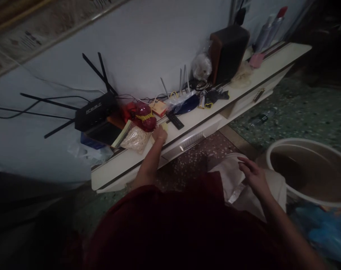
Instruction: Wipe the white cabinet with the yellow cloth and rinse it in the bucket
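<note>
On the long white cabinet [187, 132], my left hand [159, 135] reaches down with its fingers bent over a pale yellow flat thing [165, 126], too blurred to name. Just left of the hand lies a clear bag of pale flakes [135, 139]. Dark red bundles with a yellow band [144, 117] sit behind it, and a black remote control [176, 120] lies to its right. My right hand [253, 174] hovers over or rests on a whitish cloth-like thing [238, 174] at my right side. Its fingers are loosely bent and apart, with nothing visible in them.
A black router [94, 112] with several antennas stands at the cabinet's left end. Toward the right are a dark speaker [230, 52] and spray cans [267, 32]. On the floor are a large round tub [280, 144], a plastic bottle [262, 118] and a blue bag [328, 228].
</note>
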Demonstrator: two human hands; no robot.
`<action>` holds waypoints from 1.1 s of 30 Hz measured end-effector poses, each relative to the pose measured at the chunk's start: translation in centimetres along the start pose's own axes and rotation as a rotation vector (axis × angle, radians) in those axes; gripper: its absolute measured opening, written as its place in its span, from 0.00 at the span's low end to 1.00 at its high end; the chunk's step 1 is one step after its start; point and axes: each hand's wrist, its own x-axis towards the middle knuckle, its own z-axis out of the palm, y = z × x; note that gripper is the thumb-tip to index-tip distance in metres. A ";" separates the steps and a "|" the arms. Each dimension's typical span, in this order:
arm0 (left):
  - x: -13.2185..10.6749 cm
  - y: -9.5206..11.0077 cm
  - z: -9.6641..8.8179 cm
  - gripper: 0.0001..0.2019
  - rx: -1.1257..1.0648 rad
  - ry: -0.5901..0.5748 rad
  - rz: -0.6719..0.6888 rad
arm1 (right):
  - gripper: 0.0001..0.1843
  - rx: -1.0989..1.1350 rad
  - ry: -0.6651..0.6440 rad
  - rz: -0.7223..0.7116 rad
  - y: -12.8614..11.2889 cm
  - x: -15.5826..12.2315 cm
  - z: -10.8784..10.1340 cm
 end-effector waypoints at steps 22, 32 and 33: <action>-4.3 -0.4 1.6 0.25 0.391 -0.048 0.391 | 0.31 0.233 0.300 0.200 1.8 -4.2 -6.0; -8.3 5.3 5.3 0.23 0.453 -0.204 1.008 | 0.27 0.248 0.369 0.174 0.1 -5.3 -7.1; -8.1 6.8 5.7 0.23 0.447 -0.179 0.999 | 0.27 0.244 0.373 0.167 0.0 -5.5 -7.3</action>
